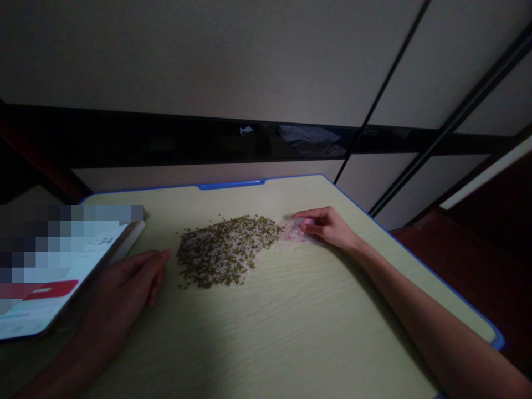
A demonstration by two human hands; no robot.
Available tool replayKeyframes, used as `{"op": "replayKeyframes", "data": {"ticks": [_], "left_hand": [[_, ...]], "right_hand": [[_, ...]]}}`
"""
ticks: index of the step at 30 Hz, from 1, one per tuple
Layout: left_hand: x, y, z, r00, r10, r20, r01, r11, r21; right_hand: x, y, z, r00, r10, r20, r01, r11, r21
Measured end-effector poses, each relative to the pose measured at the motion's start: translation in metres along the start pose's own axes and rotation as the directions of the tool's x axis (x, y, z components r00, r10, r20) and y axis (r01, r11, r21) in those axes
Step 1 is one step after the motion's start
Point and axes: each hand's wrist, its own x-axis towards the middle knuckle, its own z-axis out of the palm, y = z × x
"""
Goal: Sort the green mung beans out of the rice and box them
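A loose pile of small green beans and pale, rice-like grains (pixel 226 249) is spread over the middle of the table. At its right edge lies a small clear plastic bag (pixel 301 231) with pink marks. My right hand (pixel 328 226) grips this bag between thumb and fingers, its opening side toward the grains. To the left of the pile, my left hand (pixel 133 280) rests near the tabletop with its fingers curled together. Whether anything is inside those fingers is hidden. It does not touch the pile.
The pale table (pixel 257 343) has a blue rim and a blue handle-like strip (pixel 231 184) at the far edge. A lit tablet-like screen (pixel 62 293), partly blurred out, leans at the left beside my left hand. Cabinet panels (pixel 233 61) with a dark glossy band stand behind the table.
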Motion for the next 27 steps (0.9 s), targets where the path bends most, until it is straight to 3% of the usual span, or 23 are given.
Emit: {"op": "replayKeyframes", "data": {"ticks": [18, 27], "left_hand": [[0.0018, -0.0022, 0.0020, 1.000, -0.011, 0.000, 0.011, 1.000, -0.015], [-0.0023, 0.0075, -0.0002, 1.000, -0.019, -0.010, 0.019, 1.000, 0.001]], "right_hand": [[-0.0014, 0.0007, 0.0024, 0.999, -0.023, 0.050, 0.022, 0.999, 0.024], [-0.0006, -0.0012, 0.0029, 1.000, -0.023, 0.019, 0.024, 1.000, -0.019]]}}
